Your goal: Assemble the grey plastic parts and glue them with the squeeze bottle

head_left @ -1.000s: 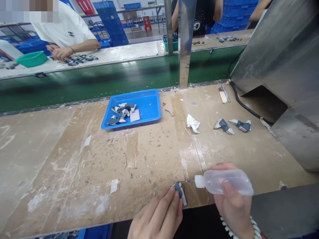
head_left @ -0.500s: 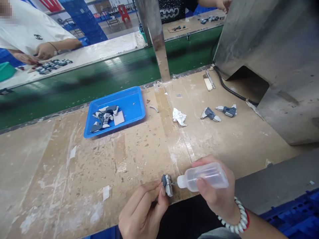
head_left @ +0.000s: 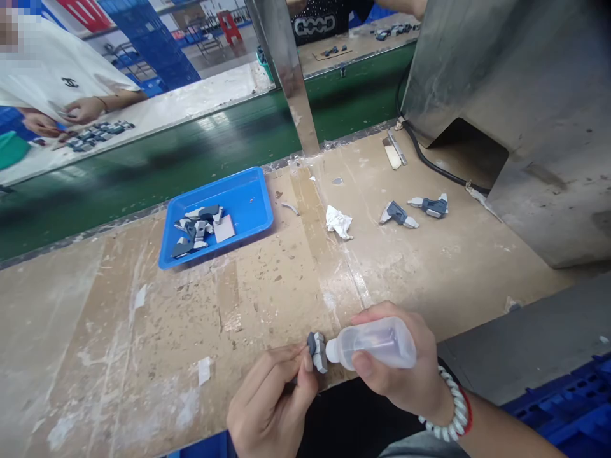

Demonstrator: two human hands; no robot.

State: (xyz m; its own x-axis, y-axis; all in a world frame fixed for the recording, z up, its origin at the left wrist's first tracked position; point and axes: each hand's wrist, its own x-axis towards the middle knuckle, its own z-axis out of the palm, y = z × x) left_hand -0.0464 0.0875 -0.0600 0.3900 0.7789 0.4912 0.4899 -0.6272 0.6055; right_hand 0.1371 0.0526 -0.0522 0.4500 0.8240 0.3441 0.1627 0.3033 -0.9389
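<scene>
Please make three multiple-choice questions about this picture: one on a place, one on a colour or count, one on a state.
1. Where is the tray?
A. on the workbench, near the green belt
B. on the floor
C. in the person's hand

2. How many grey parts lie loose on the bench right of the tissue?
A. none
B. two
C. six

3. What does the right hand hold?
A. a brush
B. nothing
C. a clear bottle

Answers: 1 A, the tray rests flat by the belt. 2 B, one part and another lie there. 3 C, the bottle points its nozzle at the small part in the left hand.
</scene>
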